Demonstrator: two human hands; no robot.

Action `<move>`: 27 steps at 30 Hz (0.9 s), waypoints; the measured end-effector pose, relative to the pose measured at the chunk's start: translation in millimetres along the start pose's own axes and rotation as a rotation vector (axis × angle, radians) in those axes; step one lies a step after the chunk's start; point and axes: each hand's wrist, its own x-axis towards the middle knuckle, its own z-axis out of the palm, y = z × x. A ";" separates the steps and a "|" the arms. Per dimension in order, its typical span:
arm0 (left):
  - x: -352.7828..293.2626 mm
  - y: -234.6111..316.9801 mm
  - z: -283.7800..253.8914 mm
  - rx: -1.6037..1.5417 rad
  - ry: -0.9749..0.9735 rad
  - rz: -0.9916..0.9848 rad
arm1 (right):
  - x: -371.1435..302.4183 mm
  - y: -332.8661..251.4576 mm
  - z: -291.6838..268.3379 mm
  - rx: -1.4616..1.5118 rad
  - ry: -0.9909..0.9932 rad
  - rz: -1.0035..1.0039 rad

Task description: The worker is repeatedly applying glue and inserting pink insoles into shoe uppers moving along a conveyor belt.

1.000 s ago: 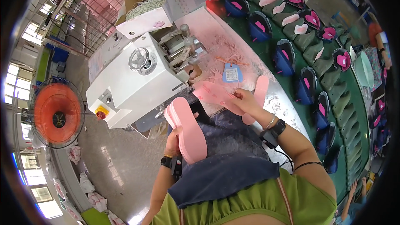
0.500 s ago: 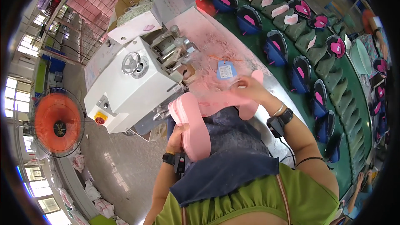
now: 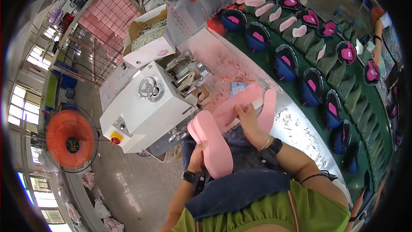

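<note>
My left hand (image 3: 198, 157) is wrapped round the edge of a stack of pink insoles (image 3: 216, 152), held upright over my lap in front of the machine. My right hand (image 3: 249, 120) pinches a single pink insole (image 3: 242, 97) lying slantwise over the dusty pink worktop. Its near end reaches behind the top of the stack, where part of it is hidden. Another pink insole (image 3: 268, 109) lies on the worktop just right of my right hand. A blue paper tag (image 3: 237, 87) with an orange string rests beyond the held insole.
A white machine (image 3: 143, 107) with a handwheel and metal rollers stands at left, a box of string (image 3: 150, 34) behind it. Dark blue shoe uppers (image 3: 286, 62) line a green conveyor (image 3: 296, 99) at right. An orange fan (image 3: 71, 137) stands far left; a person (image 3: 388, 38) works far right.
My right hand has moved down and left and now grips an insole swung up across the worktop, partly over the tag. My left hand still holds the stack. The whole view has shifted.
</note>
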 end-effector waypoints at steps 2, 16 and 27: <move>-5.2 3.7 -1.2 0.038 0.039 -0.026 | 22.7 -27.7 -4.5 -0.080 -0.094 -0.218; -33.6 8.0 -21.0 -0.114 -0.088 0.063 | 136.0 -80.8 41.5 -0.503 -0.530 -0.100; -34.5 8.0 -22.7 -0.022 0.008 0.020 | 116.5 -134.5 -0.1 -0.932 -0.060 -0.926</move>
